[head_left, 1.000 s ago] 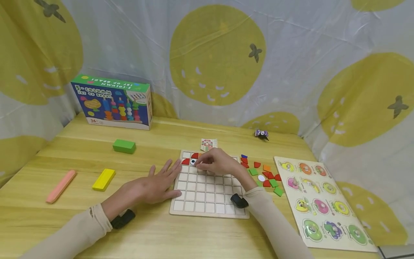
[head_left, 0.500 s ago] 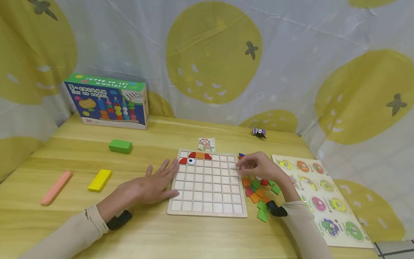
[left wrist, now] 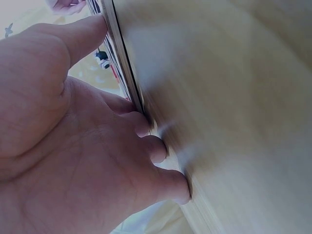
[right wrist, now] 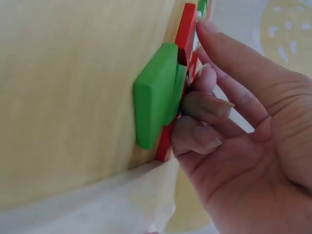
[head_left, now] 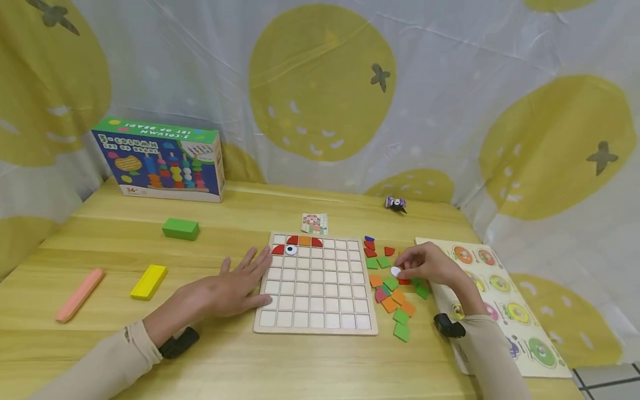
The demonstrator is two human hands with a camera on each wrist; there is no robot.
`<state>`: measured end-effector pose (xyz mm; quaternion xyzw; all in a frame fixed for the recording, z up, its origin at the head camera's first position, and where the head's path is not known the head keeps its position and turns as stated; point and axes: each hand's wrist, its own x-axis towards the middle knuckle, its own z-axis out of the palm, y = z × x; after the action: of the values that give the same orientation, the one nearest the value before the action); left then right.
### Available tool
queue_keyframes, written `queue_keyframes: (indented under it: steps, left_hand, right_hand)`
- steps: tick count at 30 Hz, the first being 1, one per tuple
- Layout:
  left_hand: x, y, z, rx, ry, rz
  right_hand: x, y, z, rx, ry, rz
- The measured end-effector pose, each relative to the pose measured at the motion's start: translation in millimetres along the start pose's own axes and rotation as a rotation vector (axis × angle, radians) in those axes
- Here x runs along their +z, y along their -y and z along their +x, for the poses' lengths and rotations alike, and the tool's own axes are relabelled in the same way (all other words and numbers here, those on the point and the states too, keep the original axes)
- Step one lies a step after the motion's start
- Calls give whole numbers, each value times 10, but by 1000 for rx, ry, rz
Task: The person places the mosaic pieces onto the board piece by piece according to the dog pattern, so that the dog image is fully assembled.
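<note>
My left hand [head_left: 225, 291] lies flat with spread fingers, its fingertips at the left edge of the square wooden grid board [head_left: 303, 304]. In the left wrist view the thumb touches the board's edge and other fingertips [left wrist: 181, 187] press the tabletop. On the board's top row sit two red quarter-circle pieces and an orange square [head_left: 304, 240] between them. Below them are another red piece [head_left: 278, 250] and a white eye disc [head_left: 291, 250]. My right hand [head_left: 427, 264] pinches a plain white disc [head_left: 395, 271] between thumb and finger, among the loose pieces; its other fingers curl in.
Green, red and orange pieces [head_left: 390, 304] lie scattered right of the board. A fruit puzzle board [head_left: 542, 369] is under the right forearm. A small pattern card [head_left: 314, 223] lies behind the grid. To the left are green [head_left: 180, 229], yellow [head_left: 149, 281] and pink [head_left: 80, 295] blocks and a box [head_left: 160, 161].
My right hand has moved from the board's top row rightward to the loose pieces and now pinches the white disc. The left hand has stayed at the board's edge.
</note>
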<state>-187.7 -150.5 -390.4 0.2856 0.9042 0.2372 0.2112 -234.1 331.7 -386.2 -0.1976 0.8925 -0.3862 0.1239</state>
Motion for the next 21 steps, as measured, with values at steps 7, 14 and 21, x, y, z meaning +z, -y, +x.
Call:
queue_keyframes:
  steps: [7, 14, 21]
  left_hand:
    - [-24, -87, -23, -14, 7, 12]
    - [-27, -98, -30, -16, 6, 5]
    - [-33, -88, -33, -20, 6, 11]
  right_hand:
    - [-44, 45, 52, 72, 36, 14]
    - [-58, 60, 116, 73, 30, -25]
    - [-23, 16, 183, 56, -31, -71]
